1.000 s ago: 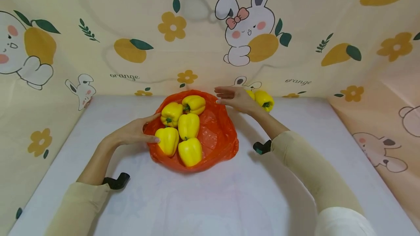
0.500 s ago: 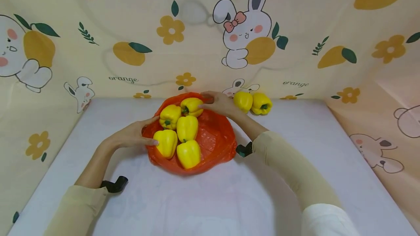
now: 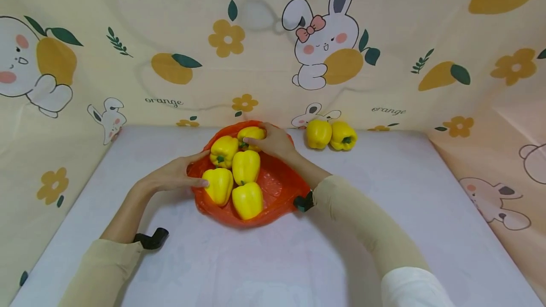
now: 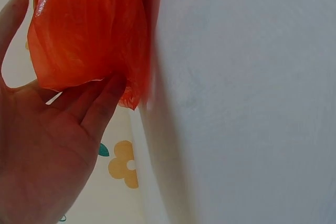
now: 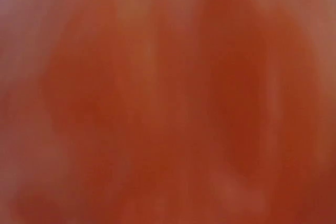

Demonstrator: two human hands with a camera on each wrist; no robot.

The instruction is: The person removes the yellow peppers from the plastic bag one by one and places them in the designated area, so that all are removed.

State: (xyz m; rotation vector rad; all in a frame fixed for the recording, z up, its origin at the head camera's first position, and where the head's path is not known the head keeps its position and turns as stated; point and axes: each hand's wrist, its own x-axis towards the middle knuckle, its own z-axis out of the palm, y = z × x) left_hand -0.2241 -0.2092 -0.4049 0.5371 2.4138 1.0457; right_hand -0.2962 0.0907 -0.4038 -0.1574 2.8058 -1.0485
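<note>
In the head view, an orange-red plastic bag [image 3: 271,191] lies wide open with several yellow bell peppers [image 3: 246,167] inside. At its left rim is my left hand [image 3: 176,174], thumb tip against the front-left pepper [image 3: 218,186] and fingers spread. The left wrist view shows its straight fingers touching the outside of the bag [image 4: 86,30]. My right hand [image 3: 276,145] reaches over the bag and grips the rearmost pepper [image 3: 251,132], thumb in front and fingers behind; its fingertips are hidden. The right wrist view is filled by blurred orange bag plastic [image 5: 168,103].
Two more yellow bell peppers, one on the left [image 3: 318,134] and one on the right [image 3: 343,136], sit side by side near the back wall [image 3: 256,70]. The bag stands on a pale table [image 3: 239,269], enclosed by printed cloth walls.
My right hand has moved left from beyond the bag's right rim onto the rearmost pepper, uncovering the two peppers by the wall. The left hand stays at the left rim.
</note>
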